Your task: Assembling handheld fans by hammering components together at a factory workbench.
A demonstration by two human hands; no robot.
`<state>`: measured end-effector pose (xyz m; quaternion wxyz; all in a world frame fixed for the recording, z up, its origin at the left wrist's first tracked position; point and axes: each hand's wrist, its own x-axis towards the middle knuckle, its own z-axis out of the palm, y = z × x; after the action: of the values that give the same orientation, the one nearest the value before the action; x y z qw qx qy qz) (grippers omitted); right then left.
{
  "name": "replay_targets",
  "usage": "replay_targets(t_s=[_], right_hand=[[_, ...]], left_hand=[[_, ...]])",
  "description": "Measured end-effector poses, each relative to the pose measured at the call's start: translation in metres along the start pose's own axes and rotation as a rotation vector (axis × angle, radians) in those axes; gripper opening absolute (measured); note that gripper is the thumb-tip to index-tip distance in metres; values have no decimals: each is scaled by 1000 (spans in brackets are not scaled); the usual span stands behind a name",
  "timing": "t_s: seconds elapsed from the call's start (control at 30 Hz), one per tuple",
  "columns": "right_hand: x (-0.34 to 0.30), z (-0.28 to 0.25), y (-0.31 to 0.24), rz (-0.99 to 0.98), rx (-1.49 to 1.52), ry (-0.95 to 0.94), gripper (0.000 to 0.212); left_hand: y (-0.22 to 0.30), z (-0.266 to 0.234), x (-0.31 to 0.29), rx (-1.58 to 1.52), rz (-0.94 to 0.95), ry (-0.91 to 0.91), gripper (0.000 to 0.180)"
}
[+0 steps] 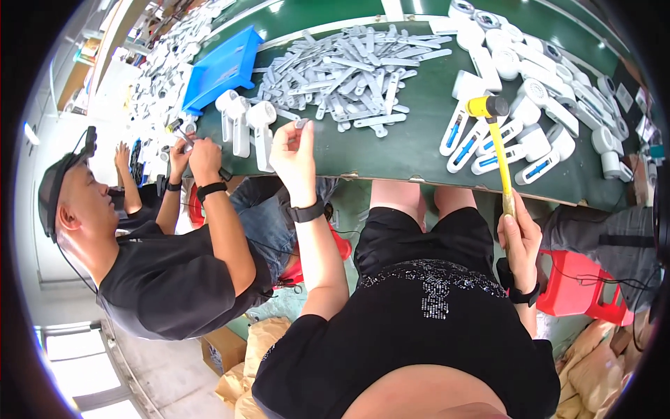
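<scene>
My left hand (293, 159) is raised over the table's front edge, its fingertips pinched on a small grey piece (301, 123) whose kind I cannot make out. In my right hand (520, 244) is a mallet (499, 143) with a yellow handle and a yellow and black head, held upright by the lower handle. Beyond the mallet head lie several white handheld fan bodies (541, 167) with open handles showing blue cells. Next to my left hand are white fan bodies (260, 133) with round heads. A pile of slim grey strips (349, 73) spreads past it.
A blue tray (223, 70) stands tilted at the back left of the green table (412, 150). More white fan bodies (551, 70) heap up at the far right. A co-worker (174, 272) works close on my left. Red stools (572, 283) and brown bags (262, 349) stand below.
</scene>
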<state>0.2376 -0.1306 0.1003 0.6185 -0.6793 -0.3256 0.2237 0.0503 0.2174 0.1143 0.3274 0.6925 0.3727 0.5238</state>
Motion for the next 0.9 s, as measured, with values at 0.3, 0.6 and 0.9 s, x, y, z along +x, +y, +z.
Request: replay_targets(t_s=[0.3, 0.6, 0.9], right_hand=[[-3, -11, 7, -53, 29, 83, 45], [-8, -10, 0, -5, 27, 79, 44], [-4, -1, -3, -18, 23, -22, 45]], left_hand=[[67, 141, -50, 122, 466, -431, 22], [61, 144, -61, 294, 276, -576, 28], [63, 81, -55, 406, 406, -470, 27]])
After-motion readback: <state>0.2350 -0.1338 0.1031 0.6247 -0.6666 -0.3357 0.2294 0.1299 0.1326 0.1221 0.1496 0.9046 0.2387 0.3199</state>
